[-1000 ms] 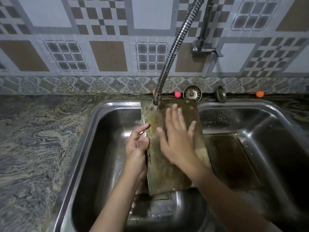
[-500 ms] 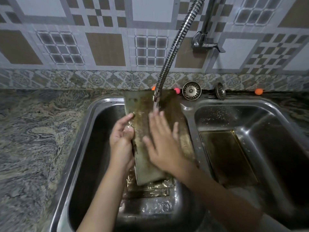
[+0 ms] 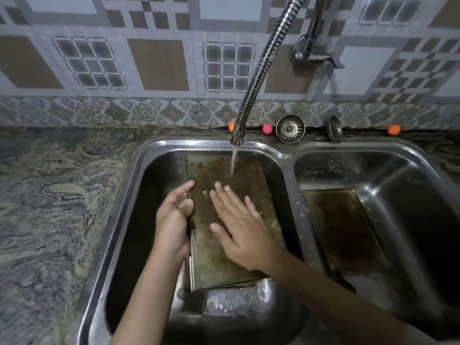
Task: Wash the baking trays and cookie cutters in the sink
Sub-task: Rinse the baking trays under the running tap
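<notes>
My left hand (image 3: 174, 220) clamps the left edge of the baking tray (image 3: 219, 257), mid-frame in the left basin; right hand (image 3: 245, 229) rubs it flat, fingers spread. Wet grip may slip, splashing from the water stream (image 3: 233, 161).

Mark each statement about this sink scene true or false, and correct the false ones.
1. Water runs from the tap hose onto the tray in the left basin. True.
2. The right hand grips a sponge. False: it lies flat, fingers spread, on the tray, holding nothing.
3. The left hand holds that tray's left edge. True.
4. The right basin holds nothing. False: a second tray lies in it.
5. Two sink strainers sit on the ledge behind the sink. True.
6. The tray under the tap is clean and shiny. False: it is brown with residue.
</notes>
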### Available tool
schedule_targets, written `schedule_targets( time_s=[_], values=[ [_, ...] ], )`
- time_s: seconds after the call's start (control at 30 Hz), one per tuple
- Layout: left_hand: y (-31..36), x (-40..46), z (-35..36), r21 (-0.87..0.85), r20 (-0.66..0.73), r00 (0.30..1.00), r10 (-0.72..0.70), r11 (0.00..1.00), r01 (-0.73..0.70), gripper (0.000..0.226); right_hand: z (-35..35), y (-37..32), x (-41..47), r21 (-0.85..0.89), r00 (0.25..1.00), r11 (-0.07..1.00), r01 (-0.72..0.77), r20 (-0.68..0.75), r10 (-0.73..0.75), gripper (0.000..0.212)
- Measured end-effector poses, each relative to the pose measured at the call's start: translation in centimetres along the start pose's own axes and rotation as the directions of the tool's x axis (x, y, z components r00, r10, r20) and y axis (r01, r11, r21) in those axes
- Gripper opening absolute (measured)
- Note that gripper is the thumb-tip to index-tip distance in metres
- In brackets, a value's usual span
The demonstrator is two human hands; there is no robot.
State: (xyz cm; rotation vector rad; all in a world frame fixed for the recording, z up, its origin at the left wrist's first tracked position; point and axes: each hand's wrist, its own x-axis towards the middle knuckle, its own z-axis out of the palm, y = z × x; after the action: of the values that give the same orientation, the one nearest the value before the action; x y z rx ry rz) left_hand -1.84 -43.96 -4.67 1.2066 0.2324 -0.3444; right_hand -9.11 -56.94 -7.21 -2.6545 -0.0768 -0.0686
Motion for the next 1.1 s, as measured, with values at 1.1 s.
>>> schedule_targets(
  time_s=[1.1],
  values=[
    [-1.7,0.7,-1.2,-0.145,0.045,0.991,-0.126,0.981,0.132,0.045,-4.9,4.5,-4.8,0.710,0.919,0.669,-0.219,-0.079,0.385,0.049]
  ],
)
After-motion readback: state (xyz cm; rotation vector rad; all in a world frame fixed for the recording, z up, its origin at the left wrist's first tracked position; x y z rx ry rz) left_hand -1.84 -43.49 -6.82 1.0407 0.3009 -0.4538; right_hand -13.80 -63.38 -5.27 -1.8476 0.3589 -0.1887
